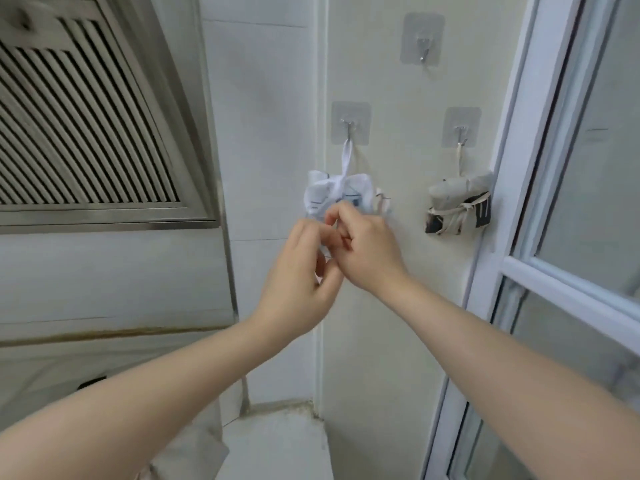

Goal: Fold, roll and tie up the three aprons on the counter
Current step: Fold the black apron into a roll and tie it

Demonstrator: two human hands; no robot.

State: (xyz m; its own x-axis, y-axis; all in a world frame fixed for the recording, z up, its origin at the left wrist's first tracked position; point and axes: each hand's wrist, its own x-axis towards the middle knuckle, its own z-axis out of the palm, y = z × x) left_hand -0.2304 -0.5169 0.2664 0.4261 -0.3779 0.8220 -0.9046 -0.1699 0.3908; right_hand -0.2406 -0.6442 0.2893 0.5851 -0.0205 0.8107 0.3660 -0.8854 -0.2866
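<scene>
While the white rolled-up cloth apron (341, 195) is hanging from its clear stick-on wall hook (350, 123), both hands — left hand (298, 271), right hand (369, 251) — are pinching its bottom edge.

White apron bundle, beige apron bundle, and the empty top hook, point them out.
white apron bundle (323, 194): head view, on its rolled cloth.
beige apron bundle (460, 206): head view, on its tied middle.
empty top hook (423, 50): head view, on its metal hook.

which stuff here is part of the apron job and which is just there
Part of the job:
white apron bundle, hanging from the left hook, both hands at it: left hand, right hand
beige apron bundle, tied, hanging from the right hook

Just there:
empty top hook
range hood
window frame
</scene>
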